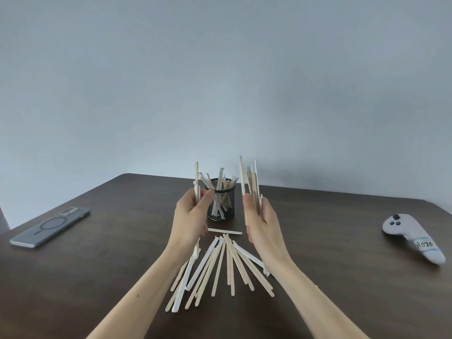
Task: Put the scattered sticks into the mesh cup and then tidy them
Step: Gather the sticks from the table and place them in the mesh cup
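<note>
While both hands are raised on either side of the mesh cup, each holds sticks on end. The left hand has its fingers curled round a thin pinch of sticks (one or two, one seemingly paper-wrapped; the count is hard to tell). The right hand grips a fuller bundle, closed about its lower part while the tops fan slightly.

The coming move turns on where the cup's mouth lies. It sits between the two hands and a little beyond them, to the right of the left hand's load and to the left of the right hand's. Both loads have their long axes near vertical, roughly in line with the sticks standing in the cup. The left hand looks nearer, since its thumb overlaps the cup's wall in this view, while the right hand stands somewhat apart. Each load probably needs only to travel inward over the rim and then down, end first. The lower ends are hidden behind the palms, so whether they clear the rim cannot be told.

Much remains. A fan of loose sticks lies on the surface between the forearms, pointing toward the cup, and one lone stick lies crosswise just in front of it.
</note>
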`<action>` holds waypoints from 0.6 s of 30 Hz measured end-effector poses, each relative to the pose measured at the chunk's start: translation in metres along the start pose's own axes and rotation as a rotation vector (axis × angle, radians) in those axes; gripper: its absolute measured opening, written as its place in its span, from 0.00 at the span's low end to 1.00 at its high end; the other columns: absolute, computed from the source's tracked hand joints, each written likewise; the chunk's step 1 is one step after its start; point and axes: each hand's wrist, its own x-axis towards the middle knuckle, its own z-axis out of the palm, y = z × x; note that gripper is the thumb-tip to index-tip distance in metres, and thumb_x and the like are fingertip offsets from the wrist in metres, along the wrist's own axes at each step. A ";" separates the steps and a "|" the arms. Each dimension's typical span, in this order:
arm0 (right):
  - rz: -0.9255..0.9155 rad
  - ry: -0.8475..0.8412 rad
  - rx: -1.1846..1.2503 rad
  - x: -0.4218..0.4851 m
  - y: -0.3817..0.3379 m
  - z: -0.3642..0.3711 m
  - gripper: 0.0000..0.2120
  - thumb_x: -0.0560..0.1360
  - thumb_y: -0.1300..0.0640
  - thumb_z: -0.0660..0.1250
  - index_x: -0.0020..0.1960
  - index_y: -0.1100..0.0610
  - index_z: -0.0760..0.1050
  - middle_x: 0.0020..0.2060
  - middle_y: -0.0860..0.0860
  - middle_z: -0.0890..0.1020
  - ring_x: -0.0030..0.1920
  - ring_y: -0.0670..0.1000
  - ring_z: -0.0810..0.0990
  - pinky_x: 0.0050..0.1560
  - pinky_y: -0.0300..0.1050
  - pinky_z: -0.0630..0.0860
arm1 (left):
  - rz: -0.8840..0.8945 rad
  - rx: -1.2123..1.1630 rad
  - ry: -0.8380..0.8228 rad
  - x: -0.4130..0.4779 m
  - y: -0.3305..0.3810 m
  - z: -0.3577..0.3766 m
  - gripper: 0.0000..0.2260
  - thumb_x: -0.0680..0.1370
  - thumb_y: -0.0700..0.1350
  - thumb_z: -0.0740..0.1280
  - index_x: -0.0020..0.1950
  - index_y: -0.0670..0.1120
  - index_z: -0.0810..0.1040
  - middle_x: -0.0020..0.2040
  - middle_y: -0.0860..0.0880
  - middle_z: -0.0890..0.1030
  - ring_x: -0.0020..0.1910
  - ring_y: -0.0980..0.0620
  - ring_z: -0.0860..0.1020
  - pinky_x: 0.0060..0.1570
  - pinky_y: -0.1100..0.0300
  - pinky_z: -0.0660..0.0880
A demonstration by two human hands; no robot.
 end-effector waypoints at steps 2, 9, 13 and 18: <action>-0.099 0.020 -0.001 0.000 0.000 0.003 0.16 0.80 0.42 0.64 0.42 0.53 0.71 0.26 0.44 0.67 0.28 0.47 0.64 0.33 0.42 0.64 | 0.005 -0.021 0.009 0.001 0.001 0.003 0.13 0.84 0.47 0.65 0.43 0.43 0.69 0.24 0.52 0.63 0.17 0.53 0.62 0.25 0.56 0.63; -0.127 0.020 0.053 -0.007 0.020 0.011 0.21 0.80 0.39 0.62 0.43 0.58 0.68 0.30 0.55 0.64 0.29 0.52 0.62 0.32 0.46 0.63 | 0.045 0.046 0.061 -0.009 -0.013 0.010 0.19 0.85 0.49 0.62 0.49 0.31 0.71 0.33 0.40 0.66 0.17 0.48 0.72 0.28 0.52 0.73; -0.140 0.063 0.091 -0.006 0.018 0.011 0.22 0.78 0.37 0.64 0.41 0.56 0.68 0.29 0.55 0.65 0.28 0.54 0.63 0.32 0.47 0.64 | 0.081 0.074 0.061 -0.014 -0.018 0.014 0.21 0.85 0.51 0.63 0.47 0.31 0.71 0.32 0.40 0.65 0.19 0.49 0.76 0.34 0.48 0.74; -0.141 0.078 0.111 -0.006 0.017 0.012 0.20 0.77 0.39 0.68 0.41 0.55 0.72 0.27 0.51 0.66 0.27 0.51 0.64 0.32 0.44 0.64 | 0.116 0.071 0.100 -0.015 -0.017 0.015 0.23 0.84 0.49 0.65 0.38 0.36 0.61 0.31 0.41 0.64 0.24 0.39 0.76 0.25 0.61 0.70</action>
